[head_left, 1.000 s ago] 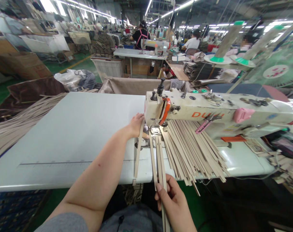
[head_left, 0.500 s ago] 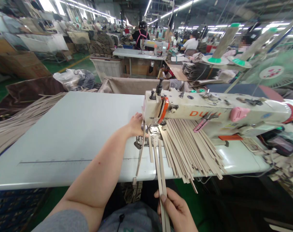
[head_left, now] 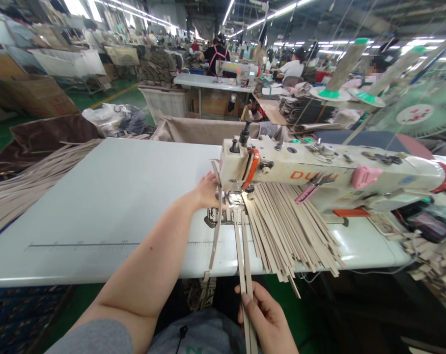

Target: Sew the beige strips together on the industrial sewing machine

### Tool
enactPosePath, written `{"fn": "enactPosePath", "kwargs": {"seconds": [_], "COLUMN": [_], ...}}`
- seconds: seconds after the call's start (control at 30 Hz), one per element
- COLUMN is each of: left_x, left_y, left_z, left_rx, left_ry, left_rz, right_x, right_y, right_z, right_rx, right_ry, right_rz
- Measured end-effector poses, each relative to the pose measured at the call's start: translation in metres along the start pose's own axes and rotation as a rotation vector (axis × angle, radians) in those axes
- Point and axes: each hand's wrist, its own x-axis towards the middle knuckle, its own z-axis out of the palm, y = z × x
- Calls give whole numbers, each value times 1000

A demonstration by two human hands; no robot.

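My left hand [head_left: 208, 191] lies on the table beside the needle area of the sewing machine [head_left: 282, 164]. Its fingers are stretched and apart, with the tips partly hidden by the machine head. A short beige strip [head_left: 228, 212] ends under the machine close to my thumb. Another narrow strip [head_left: 217, 231] stands curled past that hand, reaching down to the table's front edge. Below the edge, my right hand [head_left: 265, 314] pinches two long beige strips [head_left: 241, 255] between thumb and fingers. Their far ends lie on the metal plate by the needle.
Many beige strips [head_left: 289, 231] are fanned out under the machine arm. More strips [head_left: 31, 182] hang off the table's left side. Thread cones [head_left: 344, 69] and a green fan [head_left: 418, 113] stand at right. Other people work at machines farther back.
The short strip by my left thumb has gone farther under the machine. The curled strip's upper end has risen beside the machine head. Both hands stay nearly in place.
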Motion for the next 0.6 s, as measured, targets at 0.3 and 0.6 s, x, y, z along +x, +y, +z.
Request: {"fn": "enactPosePath", "kwargs": {"seconds": [0.3, 0.6], "left_x": [-1, 1], "left_y": [5, 5], "left_z": [-5, -3], "left_rx": [2, -44], "left_ry": [32, 137], "left_rz": [-68, -94], "right_x": [1, 3], "right_y": [5, 4], "right_z": [-2, 0], "right_rx": [23, -5], "right_ry": [-15, -16], "right_rz": [12, 18]}}
